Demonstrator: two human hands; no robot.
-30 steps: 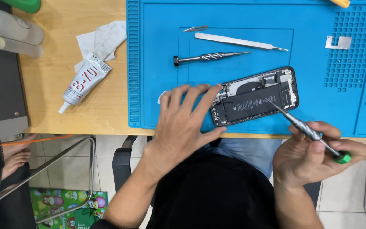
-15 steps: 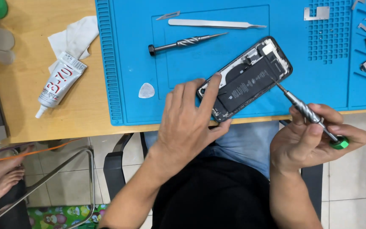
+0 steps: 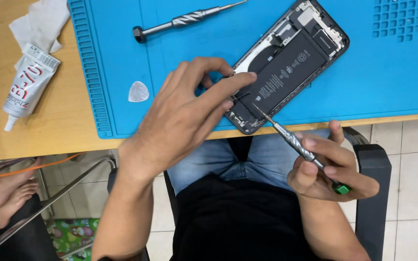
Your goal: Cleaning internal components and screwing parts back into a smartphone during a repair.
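Wooden tabletop (image 3: 49, 130) fills the left of the view, and on it a crumpled white tissue (image 3: 42, 21) lies just above a white glue tube (image 3: 25, 84) with red lettering, its nozzle pointing toward the near edge. Right of these spreads a blue silicone work mat (image 3: 122, 63). A translucent pick (image 3: 138, 91) sits near the mat's left border, and a grey spare screwdriver (image 3: 182, 21) lies slanted along the mat's far part.

Next comes the left hand (image 3: 185, 116), reaching over the tabletop edge with its fingers bent; the fingertips (image 3: 245, 77) press on the lower left part of an opened phone (image 3: 286, 65), steadying it, with nothing held in the hand. That phone lies tilted on the mat near the tabletop's front edge, its black battery and inner parts showing.

Further right, the right hand (image 3: 327, 166) is closed around a slim metal screwdriver (image 3: 296, 145) with a green cap; the hand hangs beyond the tabletop edge, above the lap, and the tool's tip meets the phone's lower end. Blue jeans (image 3: 267, 159) and a black shirt (image 3: 243, 222) show below.
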